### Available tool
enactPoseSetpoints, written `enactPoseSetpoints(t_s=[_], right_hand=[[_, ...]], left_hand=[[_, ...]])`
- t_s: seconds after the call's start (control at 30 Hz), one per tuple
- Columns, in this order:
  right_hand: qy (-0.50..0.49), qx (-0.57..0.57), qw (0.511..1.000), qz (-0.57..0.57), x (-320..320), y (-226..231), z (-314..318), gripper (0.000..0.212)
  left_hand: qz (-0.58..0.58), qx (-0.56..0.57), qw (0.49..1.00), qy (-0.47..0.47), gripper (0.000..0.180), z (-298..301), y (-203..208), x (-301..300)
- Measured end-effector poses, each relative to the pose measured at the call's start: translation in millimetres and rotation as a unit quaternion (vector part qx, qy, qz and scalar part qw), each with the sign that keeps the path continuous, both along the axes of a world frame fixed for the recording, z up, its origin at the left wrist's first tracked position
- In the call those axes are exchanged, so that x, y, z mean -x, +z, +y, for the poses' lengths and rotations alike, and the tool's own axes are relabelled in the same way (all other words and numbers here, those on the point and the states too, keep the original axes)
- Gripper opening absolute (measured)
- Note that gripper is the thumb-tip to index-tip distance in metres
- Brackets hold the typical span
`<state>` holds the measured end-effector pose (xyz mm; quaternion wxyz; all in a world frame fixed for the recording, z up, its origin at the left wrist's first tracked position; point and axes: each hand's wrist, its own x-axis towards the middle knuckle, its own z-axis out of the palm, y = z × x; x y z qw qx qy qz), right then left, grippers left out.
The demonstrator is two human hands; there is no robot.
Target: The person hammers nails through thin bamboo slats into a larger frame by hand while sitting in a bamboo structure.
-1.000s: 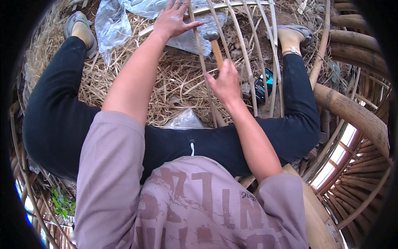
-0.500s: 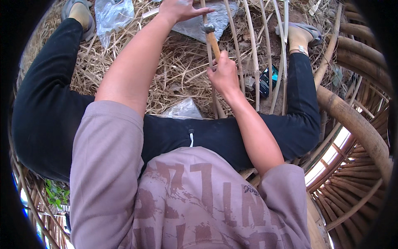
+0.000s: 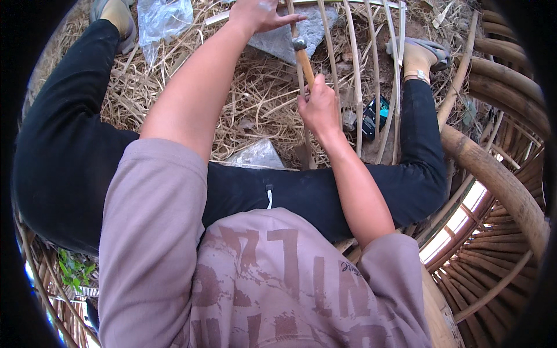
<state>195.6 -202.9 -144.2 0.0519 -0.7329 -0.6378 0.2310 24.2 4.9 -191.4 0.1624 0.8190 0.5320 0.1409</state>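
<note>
My right hand [image 3: 320,109] is closed round the wooden handle of a hammer [image 3: 305,60]. The hammer's round metal head lies against a thin bamboo strip, just below my left thumb. At the top edge my left hand [image 3: 259,15] stretches its thumb across that strip; its other fingers are cut off or hidden, so I cannot tell if they grip. Several more bamboo strips [image 3: 355,55] run lengthwise to the right, crossed at the top by a flat strip [image 3: 217,18]. Under the hammer's far end rests a grey stone-like slab [image 3: 314,33].
Dry straw [image 3: 255,98] covers the ground between my spread legs. A dark, blue-marked packet [image 3: 372,123] lies behind strips near my right leg. Clear plastic [image 3: 164,23] lies upper left, another clear piece [image 3: 259,154] by my lap. Thick bamboo poles [image 3: 493,168] stand at right.
The whole scene has shifted slightly down and right in the picture. Both hands and the hammer keep nearly the same places against the strips.
</note>
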Motion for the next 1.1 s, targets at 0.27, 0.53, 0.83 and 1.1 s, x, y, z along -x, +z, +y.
enactPoseSetpoints(t_s=[0.27,0.53,0.83,1.1], right_hand=[[-0.074,-0.056,0.994,0.065,-10.7,68.9,9.0,0.029],[-0.231,-0.174,0.909,0.299,-59.1,205.0,2.1,0.033],[-0.309,-0.189,0.853,0.376,-122.1,212.5,-38.8,0.028],[-0.263,-0.179,0.844,0.431,-102.4,213.7,-38.8,0.028]], left_hand=[[0.015,0.012,1.0,-0.006,0.11,-2.2,4.9,-9.3],[0.081,-0.122,0.988,0.049,0.089,-3.3,-24.5,4.5],[0.101,0.068,0.975,0.185,0.068,-23.1,10.8,29.2],[0.104,0.079,0.969,0.208,0.068,-25.7,2.9,27.9]])
